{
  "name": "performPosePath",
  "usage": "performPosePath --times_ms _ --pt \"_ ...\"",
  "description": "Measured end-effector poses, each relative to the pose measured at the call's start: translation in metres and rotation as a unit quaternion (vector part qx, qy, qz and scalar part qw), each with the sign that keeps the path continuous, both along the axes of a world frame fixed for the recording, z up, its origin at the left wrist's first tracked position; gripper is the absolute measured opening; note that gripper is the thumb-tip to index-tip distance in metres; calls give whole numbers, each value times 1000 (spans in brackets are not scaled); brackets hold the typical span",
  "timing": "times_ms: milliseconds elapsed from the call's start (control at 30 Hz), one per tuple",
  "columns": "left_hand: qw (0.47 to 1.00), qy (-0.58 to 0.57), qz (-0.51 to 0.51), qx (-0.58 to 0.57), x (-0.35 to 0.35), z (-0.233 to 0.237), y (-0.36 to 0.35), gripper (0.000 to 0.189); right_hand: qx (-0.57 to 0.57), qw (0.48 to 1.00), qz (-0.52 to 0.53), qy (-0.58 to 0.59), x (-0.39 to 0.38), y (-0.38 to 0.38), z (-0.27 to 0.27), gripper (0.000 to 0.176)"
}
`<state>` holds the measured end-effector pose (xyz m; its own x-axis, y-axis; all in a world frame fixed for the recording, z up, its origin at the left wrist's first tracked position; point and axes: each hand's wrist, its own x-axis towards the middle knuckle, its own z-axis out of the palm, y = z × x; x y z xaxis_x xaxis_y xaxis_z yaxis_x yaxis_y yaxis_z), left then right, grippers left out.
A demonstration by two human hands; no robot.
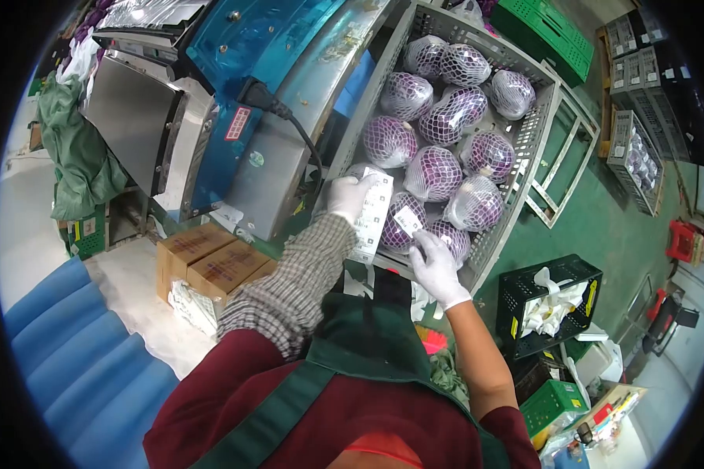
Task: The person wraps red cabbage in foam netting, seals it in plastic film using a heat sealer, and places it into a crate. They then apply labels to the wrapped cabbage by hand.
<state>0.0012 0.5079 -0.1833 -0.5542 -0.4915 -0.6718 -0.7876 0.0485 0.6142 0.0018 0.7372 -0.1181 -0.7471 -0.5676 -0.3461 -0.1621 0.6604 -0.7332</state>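
Observation:
A grey crate holds several purple cabbages in white foam nets. My left hand, in a white glove, is closed on a strip of white labels over the crate's near left part. In a white glove too, my right hand has its fingers apart at the near end of the crate. Its fingertips are beside a white label that lies on a netted cabbage. Whether the fingertips touch that label is too small to tell.
A blue and steel machine with a black plug stands left of the crate. Cardboard boxes are at lower left. A black crate with white material stands at right, a green crate at the top right.

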Motion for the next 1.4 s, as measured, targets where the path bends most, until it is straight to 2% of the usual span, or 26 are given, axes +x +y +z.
performPosePath --times_ms 33,133,267,333,367,433,467,500,533,600,633,667,733,800,833,867,933,1033,1067,1133,1167,1233,1333,1367,1400 --pt "995 -54 -68 -47 -2 -6 -5 50 0 1000 6 9 -6 -9 0 38" --pt "977 -133 -106 -128 5 -9 0 53 -46 991 54 117 -28 -36 -19 43" --pt "970 -65 -202 -117 39 13 -5 38 25 970 164 178 -39 -84 -57 57" --pt "980 -8 -196 -27 57 55 -14 25 102 950 216 199 -30 -99 -79 64" --pt "986 26 -163 14 68 67 -18 22 151 941 241 183 -30 -102 -73 68" --pt "986 71 -135 65 86 87 -23 19 168 943 252 137 -37 -107 -59 70" --pt "947 215 -234 -38 89 91 -24 17 179 942 260 111 -39 -105 -51 72" --pt "972 158 -152 81 83 109 -18 16 160 950 254 86 -44 -102 -40 64" --pt "973 98 -69 198 76 124 -14 15 86 977 193 35 -45 -92 -43 59" --pt "957 137 -75 245 67 128 -7 16 -68 994 63 -65 -39 -70 -41 52" --pt "949 150 -64 272 58 137 3 17 -284 899 -126 -308 -28 -55 -26 46" --pt "938 162 -53 300 50 140 12 17 -318 853 -160 -381 -27 -38 10 43" --pt "939 113 -157 285 44 131 27 20 -320 863 -148 -363 -4 -20 51 29" --pt "925 76 -268 260 38 120 43 22 -265 874 -198 -357 19 4 48 15" --pt "917 180 -270 234 42 110 59 22 -275 865 -231 -351 27 12 50 6" --pt "908 152 -133 366 38 124 79 20 -268 852 -246 -377 34 22 52 5" --pt "890 93 -206 395 40 111 93 14 -190 863 -237 -404 41 45 52 6" --pt "924 64 -297 232 25 95 125 16 -91 890 -297 -332 48 86 40 6" --pt "932 53 -319 164 17 87 139 19 -164 893 -376 -188 50 91 45 14" --pt "939 82 -286 174 -2 52 162 25 -145 874 -438 -149 48 119 33 25" --pt "938 66 -314 131 -10 37 170 23 -138 885 -422 -141 46 124 35 27" --pt "933 86 -292 194 -13 25 183 15 -122 905 -389 -122 39 131 42 31" --pt "901 136 -285 297 4 30 180 11 -150 896 -407 -98 38 132 32 30" --pt "889 154 -287 323 10 36 173 13 -208 868 -434 -124 38 125 31 29" --pt "880 125 -278 364 13 53 166 14 -234 862 -413 -178 35 121 28 28"
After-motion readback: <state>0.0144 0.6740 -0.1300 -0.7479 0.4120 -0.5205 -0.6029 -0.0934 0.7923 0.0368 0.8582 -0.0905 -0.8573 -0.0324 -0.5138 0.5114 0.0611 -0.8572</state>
